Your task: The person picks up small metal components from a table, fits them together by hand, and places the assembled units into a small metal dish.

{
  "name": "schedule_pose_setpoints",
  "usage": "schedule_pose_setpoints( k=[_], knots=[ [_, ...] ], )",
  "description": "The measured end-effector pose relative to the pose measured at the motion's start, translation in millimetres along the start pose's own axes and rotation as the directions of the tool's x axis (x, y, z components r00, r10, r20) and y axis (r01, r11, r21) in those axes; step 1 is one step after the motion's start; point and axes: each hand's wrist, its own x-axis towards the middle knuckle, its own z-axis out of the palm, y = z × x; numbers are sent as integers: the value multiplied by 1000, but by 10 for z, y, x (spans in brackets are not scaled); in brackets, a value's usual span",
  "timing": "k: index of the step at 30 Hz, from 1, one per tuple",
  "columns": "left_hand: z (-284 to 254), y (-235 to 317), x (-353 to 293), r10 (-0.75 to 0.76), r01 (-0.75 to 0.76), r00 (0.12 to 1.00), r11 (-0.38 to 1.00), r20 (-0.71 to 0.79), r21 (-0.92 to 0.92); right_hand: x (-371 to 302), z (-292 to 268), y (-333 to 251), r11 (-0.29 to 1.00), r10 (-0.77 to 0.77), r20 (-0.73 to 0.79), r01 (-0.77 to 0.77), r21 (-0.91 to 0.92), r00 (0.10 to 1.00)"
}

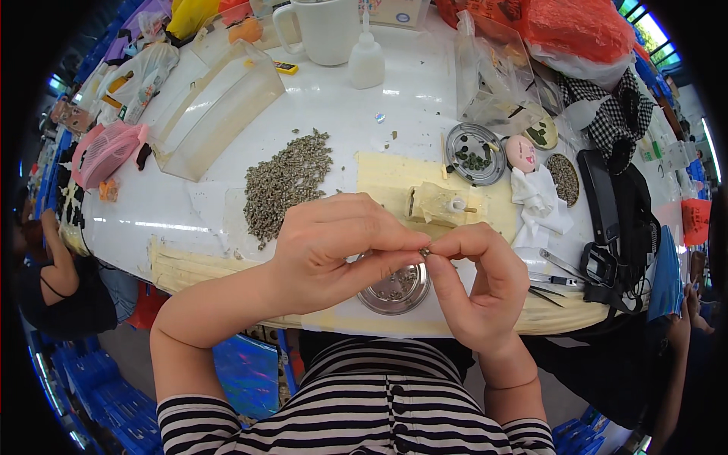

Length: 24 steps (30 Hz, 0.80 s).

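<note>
Both hands meet over the near edge of the table. My left hand point(334, 246) and my right hand point(485, 288) pinch a tiny dark metallic piece point(425, 251) between thumb and forefinger tips; its exact kind is too small to make out. Just below them lies a round metal dish point(398, 308) with small grey pieces in it, partly covered by the left fingers. To the left spreads a heap of small grey metal pieces point(284, 186). Beyond the fingertips, a tape-wrapped block point(444, 203) rests on yellowish paper.
A round dish point(497, 171) of dark green bits, a pink egg-shaped item point(521, 153), white tissue point(535, 199) and a cutter knife point(553, 279) are on the right. A white mug point(327, 34), squeeze bottle point(367, 64) and clear plastic tray point(227, 114) stand farther back.
</note>
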Motion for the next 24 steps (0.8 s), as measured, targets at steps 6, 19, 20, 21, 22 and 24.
schedule_pose_setpoints(
  k=[6,19,20,21,22,24],
  knots=[
    [-12,9,-25,138,-127,988,978,-61,168,-37,-17,-34,911,255,100,-273,308,962],
    [14,-6,-42,168,-140,983,952,-80,272,-38,-27,-19,995,48,18,-49,91,999],
    [17,-6,-42,160,-131,983,954,-87,269,-23,-32,-18,995,-83,0,83,-47,997],
    [20,-4,-41,152,-122,984,956,-93,267,-14,-26,-22,992,-100,0,100,-70,995],
    [19,2,-42,145,-116,985,958,-95,262,-5,-13,-29,989,-118,0,117,-93,993],
    [15,16,-48,129,-101,987,962,-96,252,-8,1,-32,989,-112,1,112,-93,994]
  ],
)
